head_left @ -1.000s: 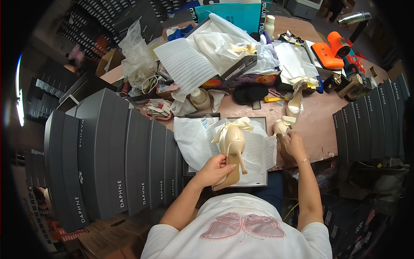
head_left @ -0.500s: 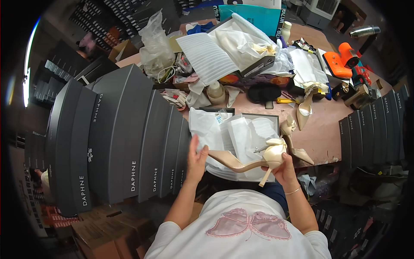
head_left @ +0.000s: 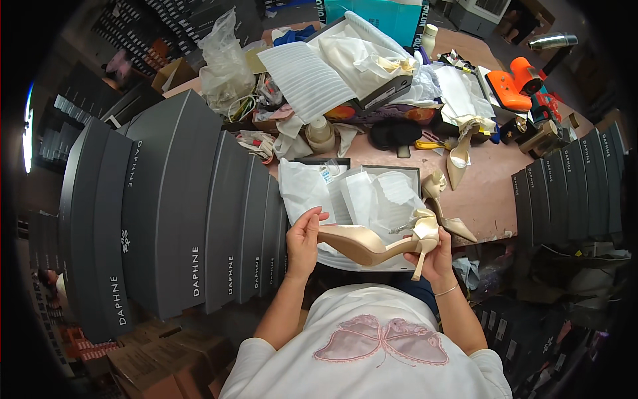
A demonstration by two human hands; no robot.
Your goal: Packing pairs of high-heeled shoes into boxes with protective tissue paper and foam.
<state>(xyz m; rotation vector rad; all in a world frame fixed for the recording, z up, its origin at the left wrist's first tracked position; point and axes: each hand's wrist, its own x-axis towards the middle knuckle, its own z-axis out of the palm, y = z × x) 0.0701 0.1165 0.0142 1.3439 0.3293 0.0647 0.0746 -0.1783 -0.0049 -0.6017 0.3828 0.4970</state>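
Note:
A beige satin high-heeled shoe (head_left: 362, 245) lies sideways between my hands, its sole tilted toward me. My right hand (head_left: 436, 258) grips its heel end, beside the bow and the thin heel. At the pointed toe, my left hand (head_left: 305, 242) has its fingers curled round the tip. Under the shoe is an open shoe box (head_left: 419, 183) with white tissue paper (head_left: 362, 193) in it. A matching beige shoe (head_left: 458, 228) stands just right of the box. Farther back, another beige heel (head_left: 456, 163) rests with its toe toward me.
Tall stacks of dark grey shoe boxes stand at the left (head_left: 173, 213) and right (head_left: 565, 189). Behind the work lie a filled open box (head_left: 387, 96), a black oval item (head_left: 400, 133), a yellow-handled tool (head_left: 430, 142) and an orange device (head_left: 510, 91) on the pink table (head_left: 488, 199).
The shoe has rolled slightly, showing more of its sole. My left fingers have bent in over its toe. The whole view has shifted a little.

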